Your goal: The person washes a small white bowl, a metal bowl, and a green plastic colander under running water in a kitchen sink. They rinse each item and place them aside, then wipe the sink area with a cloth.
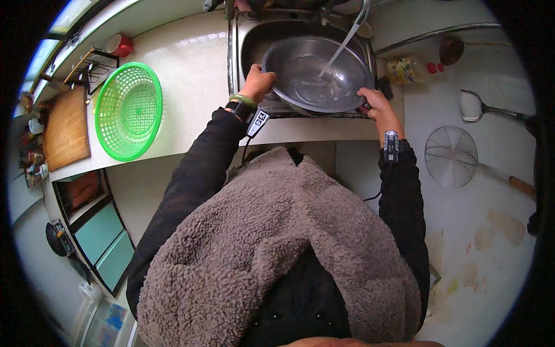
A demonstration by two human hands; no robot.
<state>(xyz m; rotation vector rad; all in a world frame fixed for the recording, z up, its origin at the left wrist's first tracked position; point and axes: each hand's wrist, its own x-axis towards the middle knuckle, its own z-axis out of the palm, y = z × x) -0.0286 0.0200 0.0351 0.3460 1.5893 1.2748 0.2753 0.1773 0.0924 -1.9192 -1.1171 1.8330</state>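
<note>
A wide stainless steel basin (pixel 299 65) is over the sink (pixel 256 32), tilted a little. My left hand (pixel 259 81) grips its rim on the left side. On the right, my right hand (pixel 376 104) holds the lower right edge, where a small dark handle shows at the fingers. Water runs from the faucet (pixel 364 13) in a slanting stream into the basin, and a shallow pool covers part of its bottom. A green bangle and a black band circle my left wrist; another device is strapped to my right wrist.
On the counter (pixel 195 86) to my left stand a green plastic colander (pixel 139 108), a wooden cutting board (pixel 67 126), a wire rack (pixel 102 69) and a red cup (pixel 120 45). A spatula (pixel 472 106) and a wire skimmer (pixel 451 156) hang on the right wall.
</note>
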